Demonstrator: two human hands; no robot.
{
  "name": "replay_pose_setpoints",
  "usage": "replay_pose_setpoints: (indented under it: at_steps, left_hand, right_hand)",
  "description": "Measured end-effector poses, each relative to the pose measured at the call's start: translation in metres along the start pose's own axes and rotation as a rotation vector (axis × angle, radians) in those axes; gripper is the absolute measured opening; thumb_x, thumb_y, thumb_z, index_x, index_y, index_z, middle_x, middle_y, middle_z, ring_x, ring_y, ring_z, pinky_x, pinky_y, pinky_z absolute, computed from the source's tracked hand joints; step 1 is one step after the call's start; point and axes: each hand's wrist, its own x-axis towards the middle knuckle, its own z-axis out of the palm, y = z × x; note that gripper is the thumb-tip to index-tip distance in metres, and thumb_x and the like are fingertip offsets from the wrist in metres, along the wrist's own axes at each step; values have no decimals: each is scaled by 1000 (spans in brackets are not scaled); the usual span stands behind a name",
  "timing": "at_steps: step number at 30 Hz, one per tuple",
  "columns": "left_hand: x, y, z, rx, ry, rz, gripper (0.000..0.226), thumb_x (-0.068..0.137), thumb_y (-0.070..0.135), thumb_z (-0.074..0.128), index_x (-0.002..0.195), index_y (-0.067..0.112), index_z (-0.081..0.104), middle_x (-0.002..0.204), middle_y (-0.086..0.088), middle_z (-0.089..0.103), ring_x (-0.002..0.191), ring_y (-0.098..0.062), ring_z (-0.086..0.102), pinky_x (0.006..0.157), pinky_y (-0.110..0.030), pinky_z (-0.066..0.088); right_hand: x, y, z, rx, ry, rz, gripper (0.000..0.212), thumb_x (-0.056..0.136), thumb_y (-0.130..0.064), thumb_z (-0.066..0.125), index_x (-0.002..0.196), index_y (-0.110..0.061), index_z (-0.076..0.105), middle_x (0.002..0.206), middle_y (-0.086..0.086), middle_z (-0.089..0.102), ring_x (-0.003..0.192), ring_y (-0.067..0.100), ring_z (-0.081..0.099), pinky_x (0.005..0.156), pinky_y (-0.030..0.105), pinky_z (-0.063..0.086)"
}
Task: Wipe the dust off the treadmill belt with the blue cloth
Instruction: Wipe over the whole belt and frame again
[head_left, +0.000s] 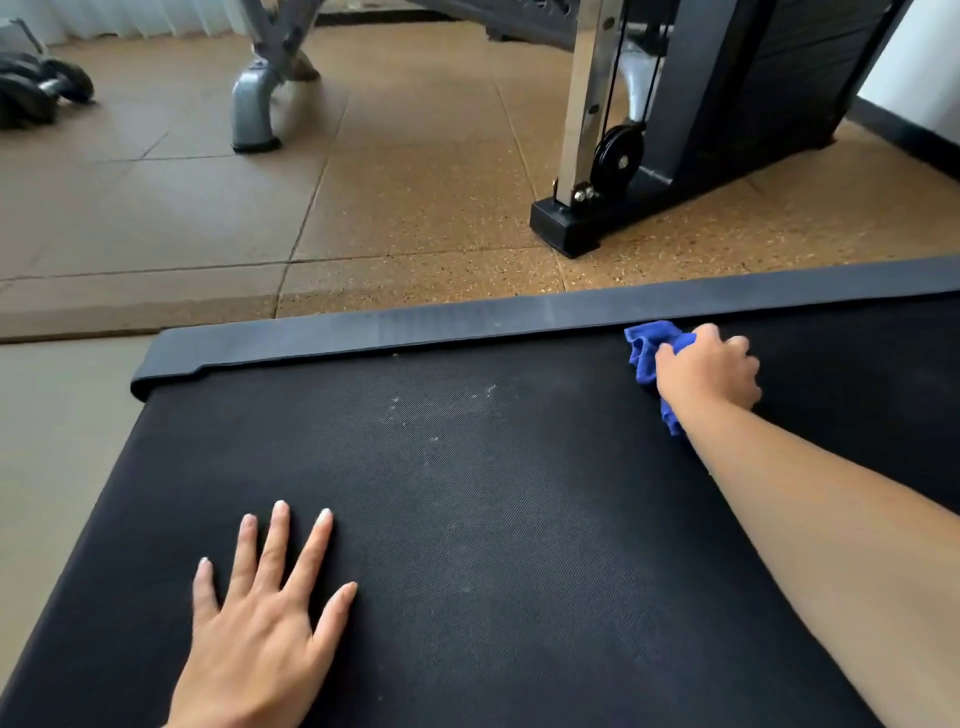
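Note:
The black treadmill belt (493, 519) fills the lower part of the view, with pale dust specks (441, 415) near its middle. My right hand (706, 371) is closed on the bunched blue cloth (647, 353) and presses it onto the belt at the far edge, right beside the side rail (467, 325). Part of the cloth sticks out under my wrist. My left hand (265, 618) lies flat on the near left of the belt with its fingers spread and nothing in it.
Beyond the rail is brown speckled rubber flooring (415, 208). A black weight-machine base with a pulley (618, 156) stands close behind the rail. A grey machine leg (254, 109) stands farther left and dumbbells (41, 88) lie at the far left.

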Motion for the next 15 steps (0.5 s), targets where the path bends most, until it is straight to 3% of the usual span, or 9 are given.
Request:
replay_pose_setpoints:
  at_steps: [3, 6, 11, 15]
  left_hand:
    - [-1, 1, 2, -9, 38, 16, 80, 79, 84, -18, 153, 54, -18, 166, 11, -20, 153, -14, -25, 123, -51, -9]
    - [-2, 2, 0, -14, 38, 0, 82, 74, 84, -24, 151, 54, -22, 164, 11, -26, 151, -14, -30, 122, -51, -11]
    - [-3, 4, -6, -13, -21, -7, 87, 68, 84, -30, 149, 54, -25, 162, 12, -30, 150, -14, -32, 122, -52, -10]
    - [-3, 7, -9, -14, -12, -2, 90, 67, 84, -31, 151, 52, -23, 163, 11, -29, 150, -15, -31, 122, -52, -10]
  right_hand:
    - [-15, -31, 5, 22, -69, 29, 51, 91, -49, 60, 131, -20, 47, 135, 13, 41, 123, 35, 44, 96, 51, 43]
    - [-49, -73, 12, 48, -223, -133, 60, 86, -50, 65, 135, -24, 44, 138, 11, 37, 127, 34, 41, 98, 48, 44]
    - [-164, -150, 36, 51, -382, -620, 75, 80, -60, 65, 143, -30, 38, 142, 10, 34, 131, 33, 34, 104, 48, 35]
    - [-223, -169, 48, -92, -347, -948, 78, 78, -76, 60, 142, -37, 38, 141, 10, 34, 127, 33, 33, 104, 51, 31]
